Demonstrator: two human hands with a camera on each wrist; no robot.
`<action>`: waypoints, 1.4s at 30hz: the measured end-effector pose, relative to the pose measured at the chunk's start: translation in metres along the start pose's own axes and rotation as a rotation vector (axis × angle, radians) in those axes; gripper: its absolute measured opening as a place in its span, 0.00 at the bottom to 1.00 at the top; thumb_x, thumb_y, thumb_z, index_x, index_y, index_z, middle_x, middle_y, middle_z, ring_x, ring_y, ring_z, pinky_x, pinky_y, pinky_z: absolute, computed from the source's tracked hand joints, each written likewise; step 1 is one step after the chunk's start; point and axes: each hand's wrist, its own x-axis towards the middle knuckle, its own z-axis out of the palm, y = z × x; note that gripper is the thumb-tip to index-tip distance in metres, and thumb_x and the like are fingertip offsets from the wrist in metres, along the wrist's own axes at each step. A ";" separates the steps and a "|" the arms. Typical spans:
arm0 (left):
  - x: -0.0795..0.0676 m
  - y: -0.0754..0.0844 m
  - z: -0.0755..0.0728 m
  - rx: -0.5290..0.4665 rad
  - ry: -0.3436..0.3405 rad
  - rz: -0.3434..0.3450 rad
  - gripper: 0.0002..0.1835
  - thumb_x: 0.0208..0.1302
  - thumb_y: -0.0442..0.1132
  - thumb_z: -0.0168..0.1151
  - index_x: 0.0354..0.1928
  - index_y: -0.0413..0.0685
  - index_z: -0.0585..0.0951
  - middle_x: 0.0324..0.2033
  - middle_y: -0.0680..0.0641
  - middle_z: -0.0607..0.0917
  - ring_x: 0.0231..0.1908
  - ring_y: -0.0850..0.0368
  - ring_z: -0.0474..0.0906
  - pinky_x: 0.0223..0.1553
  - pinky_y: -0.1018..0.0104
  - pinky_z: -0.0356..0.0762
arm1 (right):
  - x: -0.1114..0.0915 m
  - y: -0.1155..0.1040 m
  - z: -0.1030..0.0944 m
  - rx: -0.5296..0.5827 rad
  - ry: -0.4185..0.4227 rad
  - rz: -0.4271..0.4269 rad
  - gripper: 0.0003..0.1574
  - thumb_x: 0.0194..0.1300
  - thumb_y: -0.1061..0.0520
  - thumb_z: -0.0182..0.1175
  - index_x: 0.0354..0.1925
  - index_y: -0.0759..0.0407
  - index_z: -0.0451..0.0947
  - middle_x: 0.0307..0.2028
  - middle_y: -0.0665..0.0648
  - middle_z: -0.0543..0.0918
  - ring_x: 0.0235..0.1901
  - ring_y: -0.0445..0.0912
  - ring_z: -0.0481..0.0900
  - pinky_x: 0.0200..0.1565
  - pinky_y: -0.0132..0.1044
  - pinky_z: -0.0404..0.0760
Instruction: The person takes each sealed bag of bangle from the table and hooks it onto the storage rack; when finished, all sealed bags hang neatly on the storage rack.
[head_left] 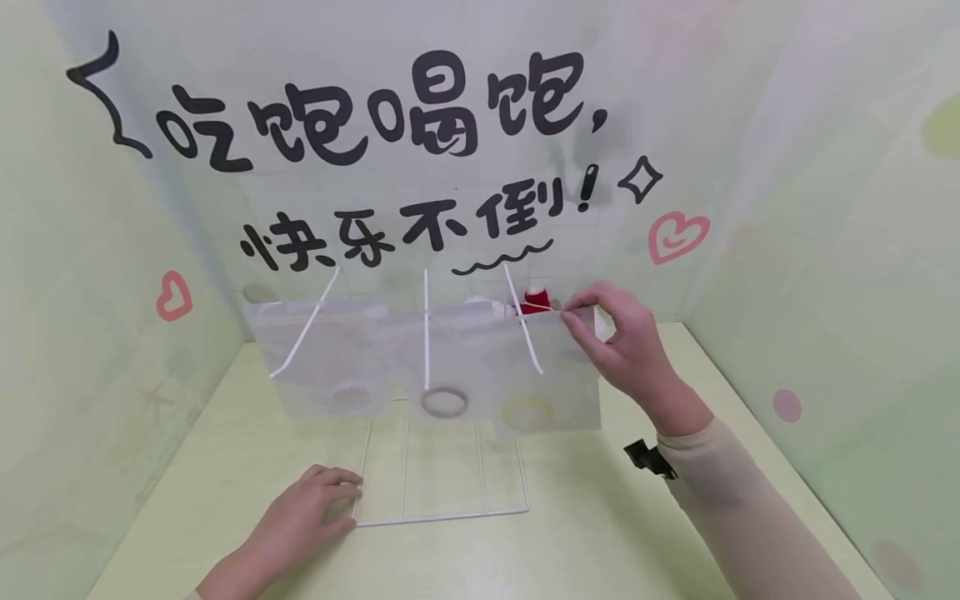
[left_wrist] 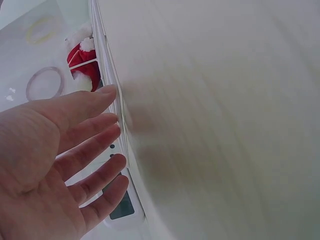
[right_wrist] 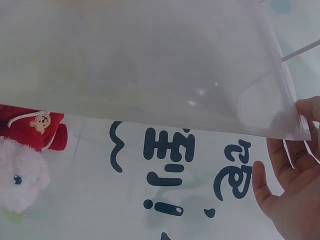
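Note:
A white wire rack (head_left: 442, 521) stands on the table, with three slanting prongs (head_left: 427, 350) at its upper part. Translucent plastic bags (head_left: 322, 354) spread side by side across the prongs, partly overlapping. Rings show faintly through them: a brown ring (head_left: 444, 402), a yellow ring (head_left: 527, 412) and a pinkish ring (head_left: 348, 395). My right hand (head_left: 626, 342) pinches the top corner of the rightmost bag (right_wrist: 165, 65) between thumb and fingers. Low at the left, my left hand (head_left: 307, 512) rests its loosely extended fingertips (left_wrist: 117, 162) against the rack's base wire.
Behind the bags sits a white plush toy (right_wrist: 20, 175) in red clothes (right_wrist: 37, 125). A white device (left_wrist: 122, 200) with a dark panel shows past the left fingers. Printed walls (head_left: 825, 250) enclose the table (head_left: 600, 525) on the left, right and back.

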 end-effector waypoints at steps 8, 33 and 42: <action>-0.001 0.000 -0.001 0.005 0.007 -0.003 0.17 0.52 0.44 0.80 0.45 0.55 0.90 0.54 0.58 0.86 0.55 0.54 0.80 0.53 0.54 0.86 | 0.003 0.008 0.008 0.014 0.018 0.021 0.06 0.61 0.70 0.69 0.37 0.64 0.82 0.34 0.57 0.85 0.37 0.46 0.80 0.47 0.27 0.77; -0.001 0.005 -0.001 0.014 -0.005 0.017 0.18 0.52 0.46 0.79 0.47 0.55 0.90 0.55 0.56 0.86 0.55 0.53 0.79 0.54 0.53 0.86 | -0.087 0.000 -0.034 -0.089 -0.078 0.072 0.25 0.55 0.71 0.68 0.53 0.69 0.78 0.48 0.59 0.83 0.52 0.47 0.78 0.61 0.23 0.71; -0.002 0.002 -0.006 -0.034 0.199 0.065 0.18 0.53 0.41 0.80 0.47 0.59 0.90 0.54 0.58 0.86 0.51 0.57 0.83 0.45 0.60 0.88 | -0.144 0.012 -0.043 -0.188 -0.143 0.173 0.29 0.55 0.72 0.69 0.56 0.63 0.81 0.53 0.58 0.83 0.54 0.45 0.77 0.64 0.16 0.66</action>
